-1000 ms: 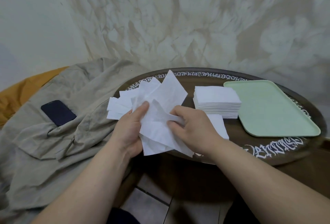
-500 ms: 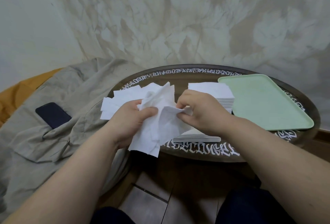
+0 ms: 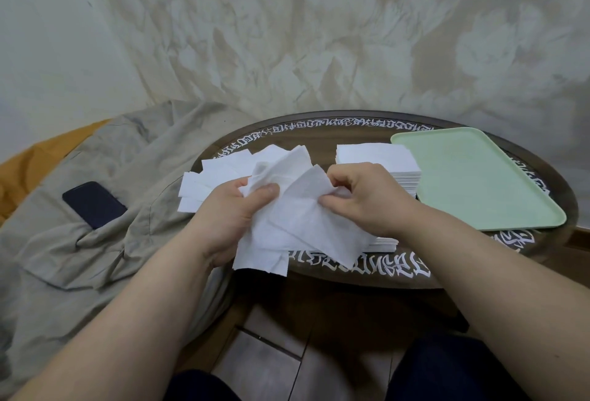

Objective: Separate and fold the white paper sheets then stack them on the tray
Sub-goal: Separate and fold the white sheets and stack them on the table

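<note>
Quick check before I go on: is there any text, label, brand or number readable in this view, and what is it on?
Round table rim: a band of white ornate lettering runs around the edge, too stylised to read as words.
Green tray: no print visible.
White paper sheets and the neat stack: blank.
Dark phone on the beige cloth: no logo or text visible.

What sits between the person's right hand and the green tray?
In the head view, a neat stack of white sheets stands on the round table between the right hand and the green tray, close beside the tray's near edge.
</note>
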`<control>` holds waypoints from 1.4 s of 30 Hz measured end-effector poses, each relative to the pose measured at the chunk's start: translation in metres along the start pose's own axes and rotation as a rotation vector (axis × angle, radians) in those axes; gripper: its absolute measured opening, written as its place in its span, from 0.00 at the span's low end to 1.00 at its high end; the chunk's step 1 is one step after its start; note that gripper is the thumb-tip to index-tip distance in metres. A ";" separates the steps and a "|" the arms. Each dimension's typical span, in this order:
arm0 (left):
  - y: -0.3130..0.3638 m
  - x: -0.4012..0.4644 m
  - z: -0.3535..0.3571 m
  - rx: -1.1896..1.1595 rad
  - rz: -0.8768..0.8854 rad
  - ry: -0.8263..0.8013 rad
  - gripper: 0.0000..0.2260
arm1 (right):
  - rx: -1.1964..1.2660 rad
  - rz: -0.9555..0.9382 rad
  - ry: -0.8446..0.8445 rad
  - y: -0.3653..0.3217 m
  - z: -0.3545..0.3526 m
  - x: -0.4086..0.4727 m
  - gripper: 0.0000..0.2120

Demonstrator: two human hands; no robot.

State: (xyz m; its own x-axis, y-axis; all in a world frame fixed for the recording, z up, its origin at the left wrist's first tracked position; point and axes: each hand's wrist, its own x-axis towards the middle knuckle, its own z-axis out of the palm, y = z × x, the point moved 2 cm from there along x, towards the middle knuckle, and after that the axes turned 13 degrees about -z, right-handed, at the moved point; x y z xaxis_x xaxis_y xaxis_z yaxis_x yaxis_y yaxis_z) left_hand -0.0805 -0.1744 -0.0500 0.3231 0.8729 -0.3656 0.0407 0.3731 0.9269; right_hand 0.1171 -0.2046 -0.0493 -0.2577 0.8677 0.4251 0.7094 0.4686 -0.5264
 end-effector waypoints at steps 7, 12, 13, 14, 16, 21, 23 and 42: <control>-0.005 0.001 0.001 -0.226 -0.023 0.060 0.05 | 0.121 0.163 0.099 0.011 -0.006 -0.004 0.13; -0.007 0.006 -0.004 -0.311 -0.030 0.084 0.06 | 0.569 0.408 0.149 0.017 -0.009 -0.015 0.07; -0.007 0.006 -0.006 -0.327 -0.029 0.090 0.07 | 0.704 0.470 0.215 0.019 -0.010 -0.015 0.07; -0.006 0.006 -0.008 -0.333 -0.028 0.097 0.08 | 0.864 0.539 0.304 0.019 -0.012 -0.016 0.06; -0.007 0.006 -0.011 -0.291 -0.037 0.106 0.11 | 1.167 0.626 0.490 0.019 -0.015 -0.016 0.07; -0.004 0.006 -0.012 0.376 0.032 0.174 0.08 | 1.247 0.467 0.312 0.004 -0.019 -0.015 0.13; 0.002 0.005 -0.011 0.672 0.080 0.160 0.06 | 0.982 0.388 0.101 -0.007 -0.017 -0.013 0.11; 0.000 -0.002 0.015 -0.388 0.016 -0.181 0.17 | 1.096 0.637 0.482 -0.004 0.023 -0.005 0.06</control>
State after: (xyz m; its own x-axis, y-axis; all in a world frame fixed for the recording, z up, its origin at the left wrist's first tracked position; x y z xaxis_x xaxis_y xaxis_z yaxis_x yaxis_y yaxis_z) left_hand -0.0670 -0.1809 -0.0480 0.4831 0.8230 -0.2989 -0.3132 0.4812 0.8187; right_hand 0.1007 -0.2073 -0.0659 0.3308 0.9436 -0.0157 -0.3222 0.0973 -0.9417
